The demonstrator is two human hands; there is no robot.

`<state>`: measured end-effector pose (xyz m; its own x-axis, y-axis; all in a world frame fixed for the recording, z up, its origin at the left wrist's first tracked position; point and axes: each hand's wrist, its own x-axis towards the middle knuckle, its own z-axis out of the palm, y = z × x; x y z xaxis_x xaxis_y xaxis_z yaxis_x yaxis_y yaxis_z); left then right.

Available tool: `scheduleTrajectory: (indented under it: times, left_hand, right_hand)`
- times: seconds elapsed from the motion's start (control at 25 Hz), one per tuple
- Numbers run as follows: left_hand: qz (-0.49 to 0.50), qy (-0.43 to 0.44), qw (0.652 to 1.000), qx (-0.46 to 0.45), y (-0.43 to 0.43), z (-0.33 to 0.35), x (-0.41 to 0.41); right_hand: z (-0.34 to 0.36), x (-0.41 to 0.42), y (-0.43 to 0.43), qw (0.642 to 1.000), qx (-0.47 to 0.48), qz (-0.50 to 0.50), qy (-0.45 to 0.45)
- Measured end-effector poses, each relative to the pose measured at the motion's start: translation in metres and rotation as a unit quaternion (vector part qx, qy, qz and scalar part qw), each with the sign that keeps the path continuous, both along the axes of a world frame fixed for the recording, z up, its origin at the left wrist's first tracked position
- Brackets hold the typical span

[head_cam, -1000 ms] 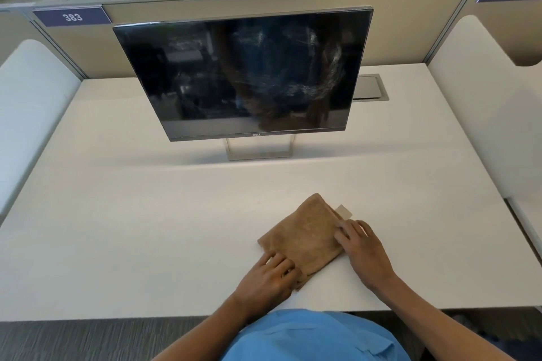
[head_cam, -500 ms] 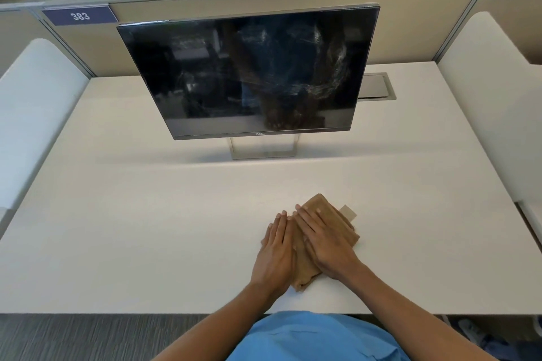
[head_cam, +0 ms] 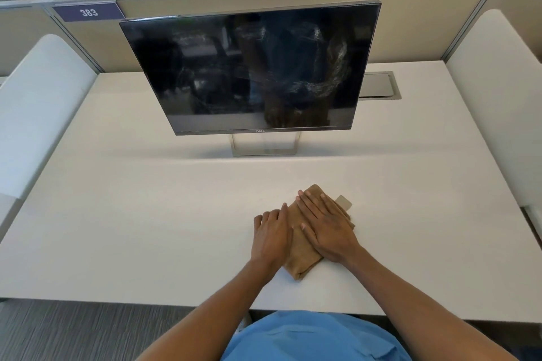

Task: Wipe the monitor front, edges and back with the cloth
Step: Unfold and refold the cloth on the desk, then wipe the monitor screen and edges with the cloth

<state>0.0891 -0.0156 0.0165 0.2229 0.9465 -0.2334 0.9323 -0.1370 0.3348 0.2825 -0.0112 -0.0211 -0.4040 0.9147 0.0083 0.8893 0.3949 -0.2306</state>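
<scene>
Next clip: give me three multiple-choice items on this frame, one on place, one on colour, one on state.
1. Where is the cloth? A) on the desk before the monitor; B) draped over the screen; C) on the floor.
2. Its colour? A) blue; B) white; C) brown.
3. The right hand is: A) gripping the stand; B) flat on the cloth; C) raised in the air.
Key: 1A, it lies on the white desk; 2C, tan-brown fabric; 3B, palm down, laid straight across it.

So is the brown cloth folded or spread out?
Folded: the cloth is a small thick pad with a rounded doubled edge nearest the person, the right hand flat on top.
</scene>
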Motion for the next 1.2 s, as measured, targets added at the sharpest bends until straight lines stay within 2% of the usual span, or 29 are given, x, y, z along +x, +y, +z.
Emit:
scheduleTrajectory:
  times: [0.08,0.16,0.28,0.36,0.44,0.52,0.6,0.68,0.76,0.8,0.84,0.88,0.92,1.0,1.08,1.2]
  left_hand:
    - [0.045,-0.028,0.998,-0.042,0.022,0.012,0.009]
    - [0.098,-0.130,0.979,-0.120,0.039,0.023,0.014]
    - [0.071,-0.186,0.967,-0.161,0.051,0.039,0.010]
    - [0.052,-0.208,0.960,-0.182,0.057,0.047,0.003]
    - [0.067,-0.265,0.937,-0.218,0.061,0.061,-0.004]
    - [0.096,-0.344,0.901,-0.246,0.062,0.079,-0.008]
    - [0.130,-0.422,0.860,-0.255,0.062,0.095,-0.011]
    - [0.166,-0.499,0.808,-0.267,0.061,0.106,-0.012]
    - [0.190,-0.565,0.752,-0.282,0.060,0.111,-0.013]
    - [0.197,-0.583,0.735,-0.287,0.060,0.112,-0.014]
    - [0.202,-0.587,0.730,-0.286,0.060,0.113,-0.017]
    - [0.206,-0.580,0.736,-0.283,0.060,0.113,-0.019]
    - [0.209,-0.564,0.749,-0.278,0.062,0.112,-0.022]
    - [0.210,-0.523,0.783,-0.264,0.067,0.111,-0.028]
    - [0.189,-0.471,0.829,-0.237,0.073,0.115,-0.034]
    - [0.118,-0.407,0.880,-0.214,0.083,0.127,-0.036]
  right_hand:
    - [0.000,0.000,0.001,1.000,0.005,0.002,0.029]
    - [-0.001,-0.001,0.000,0.996,-0.010,-0.015,0.089]
    - [0.004,0.007,0.004,0.978,-0.039,-0.045,0.202]
    - [0.012,0.014,0.009,0.955,-0.057,-0.102,0.274]
    - [0.023,0.017,0.012,0.899,-0.090,-0.208,0.374]
    - [0.036,0.013,0.015,0.796,-0.148,-0.330,0.485]
    - [0.046,0.005,0.017,0.661,-0.251,-0.383,0.594]
    - [0.054,-0.001,0.017,0.509,-0.394,-0.316,0.697]
    - [0.064,-0.006,0.016,0.363,-0.469,-0.232,0.771]
    - [0.068,-0.009,0.017,0.317,-0.472,-0.220,0.793]
    - [0.074,-0.011,0.020,0.291,-0.468,-0.214,0.807]
    - [0.079,-0.014,0.023,0.285,-0.458,-0.209,0.816]
    - [0.086,-0.016,0.027,0.296,-0.445,-0.201,0.821]
    - [0.099,-0.016,0.034,0.348,-0.424,-0.182,0.816]
    - [0.106,-0.015,0.038,0.397,-0.417,-0.203,0.792]
    - [0.113,-0.021,0.042,0.416,-0.403,-0.256,0.774]
